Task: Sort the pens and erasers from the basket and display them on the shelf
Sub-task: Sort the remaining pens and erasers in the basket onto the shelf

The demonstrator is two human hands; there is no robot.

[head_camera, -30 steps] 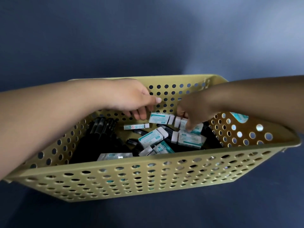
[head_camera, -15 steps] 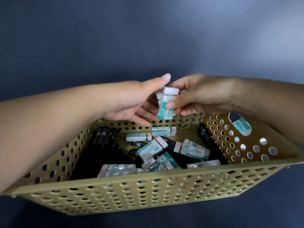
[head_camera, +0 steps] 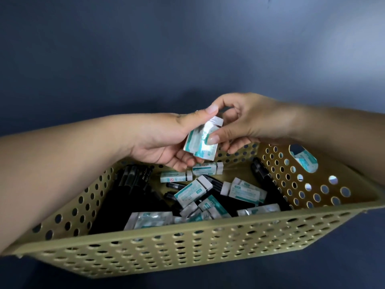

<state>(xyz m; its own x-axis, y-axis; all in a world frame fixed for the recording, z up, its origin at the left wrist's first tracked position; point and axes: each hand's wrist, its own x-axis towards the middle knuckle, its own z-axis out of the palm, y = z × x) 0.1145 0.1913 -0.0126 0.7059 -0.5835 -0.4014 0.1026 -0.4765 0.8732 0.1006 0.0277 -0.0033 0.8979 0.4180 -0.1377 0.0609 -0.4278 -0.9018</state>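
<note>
A yellow perforated basket (head_camera: pixel 187 249) fills the lower view and holds several white-and-teal wrapped erasers (head_camera: pixel 192 191) and black pens (head_camera: pixel 133 180). Above its far rim, a small stack of erasers (head_camera: pixel 201 146) is held between both hands. My left hand (head_camera: pixel 166 140) cups the stack from below with its thumb on the top. My right hand (head_camera: pixel 239 122) pinches the stack's right side with thumb and fingers. More pens (head_camera: pixel 261 174) lie along the basket's right wall.
A plain dark blue surface (head_camera: pixel 166 59) lies behind and around the basket. An eraser (head_camera: pixel 306 163) shows through the handle cut-out in the basket's right wall. No shelf is in view.
Both hands rose out of the basket with erasers picked from the pile. They met above the far rim, and the stack now sits in my left palm, tilted.
</note>
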